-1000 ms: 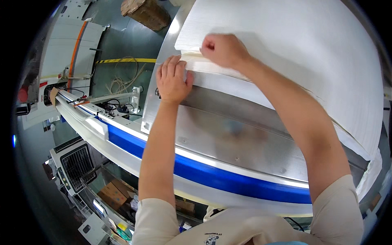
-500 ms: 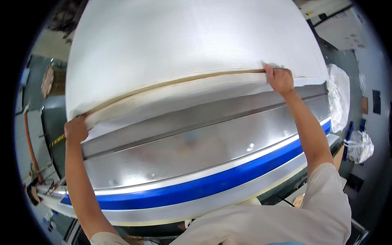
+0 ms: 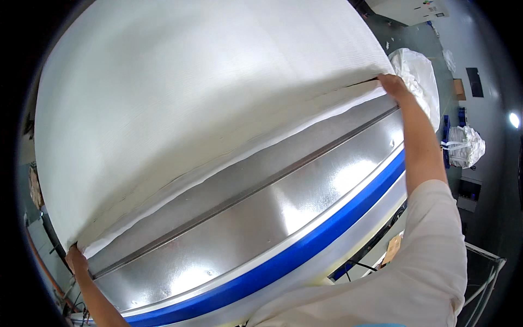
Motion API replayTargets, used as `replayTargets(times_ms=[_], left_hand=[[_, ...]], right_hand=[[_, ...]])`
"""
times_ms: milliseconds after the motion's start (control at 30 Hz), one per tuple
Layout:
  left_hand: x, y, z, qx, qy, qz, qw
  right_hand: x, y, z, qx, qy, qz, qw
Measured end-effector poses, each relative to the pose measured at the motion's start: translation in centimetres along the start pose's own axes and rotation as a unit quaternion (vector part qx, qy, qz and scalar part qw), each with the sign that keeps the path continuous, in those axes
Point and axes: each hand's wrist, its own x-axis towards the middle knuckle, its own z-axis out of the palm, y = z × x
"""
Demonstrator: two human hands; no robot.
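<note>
The person's arms are spread wide, one hand at each end of the near edge of a broad stack of white sheeting [image 3: 218, 71]. The stack lies across a steel tabletop [image 3: 239, 234], set back from its front so that a long band of bare metal shows between it and the person.

The left hand [image 3: 75, 258] is far out at the lower left, at the stack's left corner. Its fingers are bent closed on the edge of the sheeting, though their tips are hard to make out. The left forearm [image 3: 103, 302] slants up and to the left from the lower edge.

The right hand [image 3: 393, 86] is much higher in view, at the right end of the same edge. It points leftward with the wrist bent, fingers curled closed on the sheeting beside a narrow dark gap between layers; the fingertips are tucked out of sight. The right forearm [image 3: 424, 139] rises steeply from a pale short sleeve [image 3: 436, 223], passing over the table's right end.

A blue strip [image 3: 283, 259] runs along the table's front, nearer the person. Just beyond the right hand is a crumpled white bag [image 3: 425, 87].
</note>
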Motion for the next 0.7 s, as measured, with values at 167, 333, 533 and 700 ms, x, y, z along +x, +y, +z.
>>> replayTargets(times_ms=[167, 333, 533, 700], left_hand=[[-1.7, -3.6, 0.9, 0.045, -0.033, -0.016, 0.998], [-2.5, -0.5, -1.4, 0.121, -0.027, -0.018, 0.992], [-5.0, -3.4, -5.4, 0.112, -0.032, -0.006, 0.993], [-7.2, -8.7, -6.1, 0.052, -0.024, 0.001, 0.998]], right_hand=[[0.7, -1.0, -1.0, 0.085, -0.056, -0.004, 0.995], [-0.3, 1.1, 2.4, 0.072, 0.022, 0.086, 0.993], [-2.9, 4.5, -1.6, 0.093, 0.040, 0.064, 0.993], [-5.4, 14.6, -0.4, 0.062, 0.078, -0.039, 0.994]])
